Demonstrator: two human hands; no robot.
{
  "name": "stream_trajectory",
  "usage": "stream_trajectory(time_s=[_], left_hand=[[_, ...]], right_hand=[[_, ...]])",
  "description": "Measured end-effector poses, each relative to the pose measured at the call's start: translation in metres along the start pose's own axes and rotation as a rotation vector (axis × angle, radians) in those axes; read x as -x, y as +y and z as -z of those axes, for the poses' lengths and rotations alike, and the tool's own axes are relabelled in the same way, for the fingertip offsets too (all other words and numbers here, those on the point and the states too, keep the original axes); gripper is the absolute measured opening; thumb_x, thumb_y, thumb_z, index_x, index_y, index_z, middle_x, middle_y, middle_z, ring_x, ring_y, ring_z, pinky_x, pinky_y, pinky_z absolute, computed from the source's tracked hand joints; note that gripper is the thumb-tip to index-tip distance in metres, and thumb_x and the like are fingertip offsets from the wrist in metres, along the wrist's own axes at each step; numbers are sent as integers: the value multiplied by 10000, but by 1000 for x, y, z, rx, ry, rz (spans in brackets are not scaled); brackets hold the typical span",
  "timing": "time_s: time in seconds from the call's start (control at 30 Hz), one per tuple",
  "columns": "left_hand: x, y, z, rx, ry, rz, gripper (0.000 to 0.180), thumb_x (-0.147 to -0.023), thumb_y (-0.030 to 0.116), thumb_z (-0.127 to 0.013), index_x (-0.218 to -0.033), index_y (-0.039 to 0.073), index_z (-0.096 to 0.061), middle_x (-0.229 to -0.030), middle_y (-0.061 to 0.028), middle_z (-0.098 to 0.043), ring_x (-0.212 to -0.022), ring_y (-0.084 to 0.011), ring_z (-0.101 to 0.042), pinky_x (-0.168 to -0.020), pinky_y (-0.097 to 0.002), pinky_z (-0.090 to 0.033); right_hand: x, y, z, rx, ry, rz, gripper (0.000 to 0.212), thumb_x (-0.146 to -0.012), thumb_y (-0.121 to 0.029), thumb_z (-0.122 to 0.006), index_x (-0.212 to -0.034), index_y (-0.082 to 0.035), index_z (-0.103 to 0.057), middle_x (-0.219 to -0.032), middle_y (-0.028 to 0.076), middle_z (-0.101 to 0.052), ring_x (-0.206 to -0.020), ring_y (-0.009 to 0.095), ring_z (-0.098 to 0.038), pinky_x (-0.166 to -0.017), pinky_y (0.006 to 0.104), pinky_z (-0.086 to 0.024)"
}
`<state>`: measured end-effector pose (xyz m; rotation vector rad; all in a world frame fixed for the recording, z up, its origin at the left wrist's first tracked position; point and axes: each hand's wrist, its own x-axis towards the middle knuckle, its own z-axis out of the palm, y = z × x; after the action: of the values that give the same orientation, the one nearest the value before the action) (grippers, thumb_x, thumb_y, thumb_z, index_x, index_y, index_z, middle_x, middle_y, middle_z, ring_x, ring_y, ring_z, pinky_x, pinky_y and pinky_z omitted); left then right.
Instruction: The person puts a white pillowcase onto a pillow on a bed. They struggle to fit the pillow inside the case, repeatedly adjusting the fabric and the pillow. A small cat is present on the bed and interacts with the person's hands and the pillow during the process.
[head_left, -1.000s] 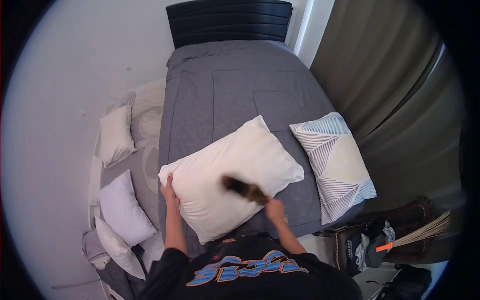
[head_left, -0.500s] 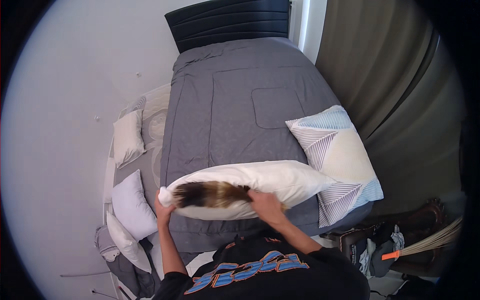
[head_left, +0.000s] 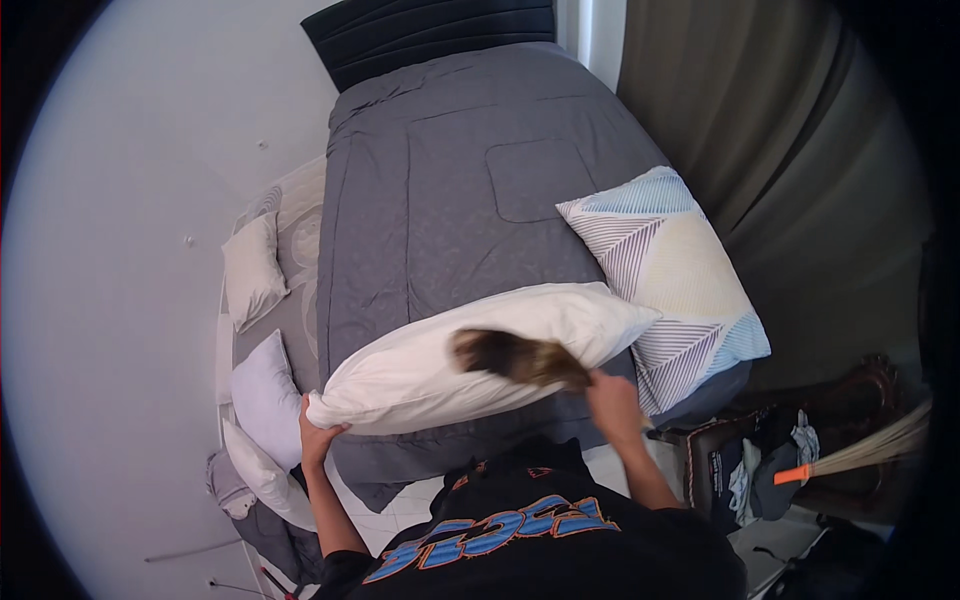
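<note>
A plump white pillow (head_left: pixel 400 385) stands on its long edge near the foot of the grey-covered bed (head_left: pixel 450 240). My left hand (head_left: pixel 318 430) is closed round its lower left corner. In my right hand (head_left: pixel 613 400) is a feather duster (head_left: pixel 515 357) with brown and black plumes, somewhat smeared by motion. The plumes lie across the face of the pillow; whether they press on it I cannot tell. The pillow's right end meets a patterned pillow (head_left: pixel 680 280) with striped triangles in blue, purple and cream.
Left of the bed, a bare mattress (head_left: pixel 308 215) carries a cream pillow (head_left: pixel 255 270) and more white pillows (head_left: pixel 268 395). A dark headboard (head_left: pixel 430 40) stands at the far end. Right are brown curtains (head_left: pixel 730 110), a carved chair (head_left: pixel 850 400) with clothes, and a stick broom (head_left: pixel 870 445).
The feather duster has swept to the right along the pillow with my right hand. My left hand still grips the corner, now slightly lower, and the pillow tilts more.
</note>
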<state>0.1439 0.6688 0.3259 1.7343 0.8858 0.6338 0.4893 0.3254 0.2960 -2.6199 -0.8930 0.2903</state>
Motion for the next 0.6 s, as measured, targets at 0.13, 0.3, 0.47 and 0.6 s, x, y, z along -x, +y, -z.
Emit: stream_trajectory(time_s=[0.13, 0.3, 0.47, 0.6], left_hand=[[-5, -66, 47, 68, -1, 167, 374, -835, 239, -630, -1120, 83, -447, -939, -27, -528, -882, -140, -529, -851, -264, -417], [-29, -161, 69, 517, 334, 576, 708, -834, 712, -382, -1339, 215, -394, -1299, -96, -470, -1131, -259, -485, -924, -423, -386], [-52, -281, 2, -79, -158, 783, 792, -754, 617, -607, -1318, 79, -470, -1209, -169, -564, -1137, -259, -525, -864, -391, -459], [-31, -177, -22, -200, 307, 387, 484, -780, 344, -698, -1090, -21, -629, -975, -134, -680, -921, -232, -645, -821, -345, -476]], right_hand=[[30, 98, -6, -162, 299, -615, 471, -952, -393, -408, -948, 30, -614, -780, 286, -602, -826, 492, -553, -719, 538, -426], [27, 135, -51, -887, 412, -861, 767, -893, -614, -401, -1002, 114, -617, -757, 159, -674, -719, 276, -641, -677, 365, -466], [10, 61, -100, -628, 261, -714, 717, -809, -530, -582, -1164, 93, -545, -1151, 220, -595, -1053, 305, -564, -916, 358, -406], [2, 46, -79, -843, 343, -631, 595, -762, -335, -694, -1158, 82, -541, -1159, 194, -595, -1052, 291, -568, -923, 343, -406]])
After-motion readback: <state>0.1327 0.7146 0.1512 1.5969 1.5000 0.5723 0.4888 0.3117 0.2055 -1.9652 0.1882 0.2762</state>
